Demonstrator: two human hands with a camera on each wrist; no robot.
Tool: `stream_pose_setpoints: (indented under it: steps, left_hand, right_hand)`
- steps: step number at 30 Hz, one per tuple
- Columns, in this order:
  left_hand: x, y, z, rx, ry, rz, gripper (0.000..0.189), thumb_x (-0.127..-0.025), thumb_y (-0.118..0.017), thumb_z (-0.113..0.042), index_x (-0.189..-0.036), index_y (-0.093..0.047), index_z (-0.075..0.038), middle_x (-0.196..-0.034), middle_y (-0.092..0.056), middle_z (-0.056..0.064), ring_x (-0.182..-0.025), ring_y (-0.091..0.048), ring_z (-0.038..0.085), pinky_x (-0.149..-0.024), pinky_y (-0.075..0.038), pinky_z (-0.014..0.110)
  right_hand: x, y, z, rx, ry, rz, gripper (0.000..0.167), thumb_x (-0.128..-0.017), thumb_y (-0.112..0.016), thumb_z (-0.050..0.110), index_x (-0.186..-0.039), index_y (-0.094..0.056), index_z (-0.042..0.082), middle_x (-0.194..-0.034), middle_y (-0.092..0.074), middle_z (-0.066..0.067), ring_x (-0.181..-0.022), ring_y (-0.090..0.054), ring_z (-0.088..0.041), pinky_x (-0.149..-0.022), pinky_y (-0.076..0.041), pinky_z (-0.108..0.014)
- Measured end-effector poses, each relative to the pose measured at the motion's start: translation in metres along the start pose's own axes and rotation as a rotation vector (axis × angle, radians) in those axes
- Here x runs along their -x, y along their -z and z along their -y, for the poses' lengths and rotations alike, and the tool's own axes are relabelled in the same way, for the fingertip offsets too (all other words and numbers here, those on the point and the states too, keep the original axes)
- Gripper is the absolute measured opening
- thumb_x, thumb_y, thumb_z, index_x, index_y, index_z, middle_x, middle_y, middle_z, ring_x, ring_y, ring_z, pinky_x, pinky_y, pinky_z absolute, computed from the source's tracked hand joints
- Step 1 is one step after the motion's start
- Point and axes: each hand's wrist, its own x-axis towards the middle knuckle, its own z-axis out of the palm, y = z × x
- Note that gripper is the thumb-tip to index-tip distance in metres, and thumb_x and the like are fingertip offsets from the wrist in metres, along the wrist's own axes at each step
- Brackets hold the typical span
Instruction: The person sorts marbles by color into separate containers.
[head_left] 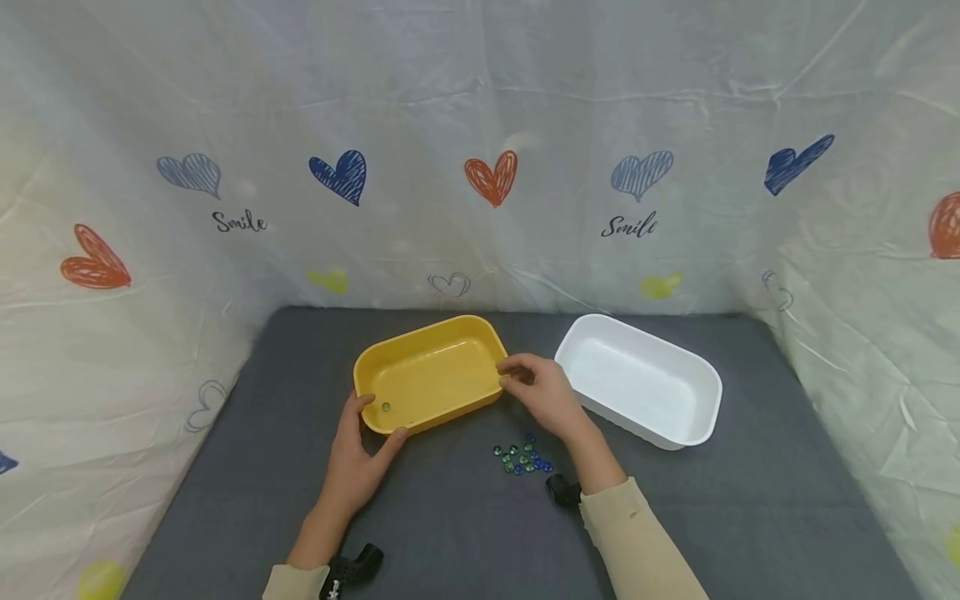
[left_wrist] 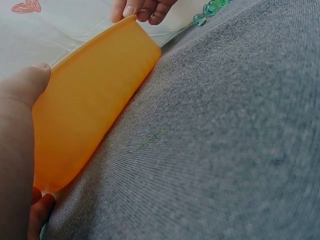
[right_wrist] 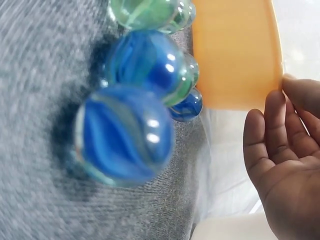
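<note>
A yellow plastic tray [head_left: 435, 375] stands left of centre on the table, with one green marble [head_left: 386, 407] in its near left corner. My left hand [head_left: 356, 467] grips that corner, thumb on the front wall and fingers around the left end. With thumb and fingertips my right hand [head_left: 543, 392] pinches the rim at the tray's right end; the right wrist view shows the thumb on the rim and fingers against the outer wall. Several green and blue marbles [head_left: 525, 457] lie loose on the cloth below the right hand, and a blue marble [right_wrist: 125, 135] looms large in the right wrist view.
A white plastic tray [head_left: 637, 379] stands to the right, close beside the right forearm. Dark grey cloth [head_left: 465, 525] covers the table. Behind and at both sides hangs a pale curtain [head_left: 420, 108] printed with hearts.
</note>
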Motion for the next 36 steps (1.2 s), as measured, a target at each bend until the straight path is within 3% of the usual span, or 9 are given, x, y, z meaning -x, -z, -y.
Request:
stream_pose_setpoints:
  steps: [16, 23, 36]
  left_hand:
    - [0.0, 0.0, -0.001, 0.014, 0.018, 0.014, 0.085, -0.101, -0.084, -0.029, -0.163, -0.034, -0.002, -0.18, -0.017, 0.017, -0.16, -0.033, 0.039, -0.118, -0.039, 0.061]
    - [-0.001, 0.0, -0.001, 0.002, 0.007, 0.006, 0.086, -0.1, -0.084, -0.028, -0.164, -0.034, -0.001, -0.179, -0.02, 0.017, -0.157, -0.038, 0.039, -0.116, -0.041, 0.059]
    - [-0.001, 0.0, 0.001, -0.002, 0.004, 0.011, 0.084, -0.101, -0.084, -0.029, -0.163, -0.034, -0.002, -0.179, -0.019, 0.017, -0.159, -0.034, 0.04, -0.116, -0.04, 0.061]
  right_hand:
    - [0.003, 0.0, 0.001, -0.002, 0.025, -0.004, 0.02, -0.103, -0.078, 0.01, -0.122, -0.08, 0.008, -0.113, -0.078, -0.004, -0.1, -0.07, -0.022, -0.091, -0.059, -0.044]
    - [0.013, 0.002, -0.001, -0.036, 0.037, -0.031, 0.019, -0.102, -0.08, 0.011, -0.121, -0.08, 0.01, -0.112, -0.077, -0.001, -0.101, -0.07, -0.02, -0.093, -0.06, -0.041]
    - [0.03, 0.009, -0.014, -0.052, -0.017, 0.057, 0.02, -0.103, -0.079, 0.014, -0.121, -0.08, 0.006, -0.108, -0.079, 0.001, -0.091, -0.071, -0.016, -0.079, -0.058, -0.032]
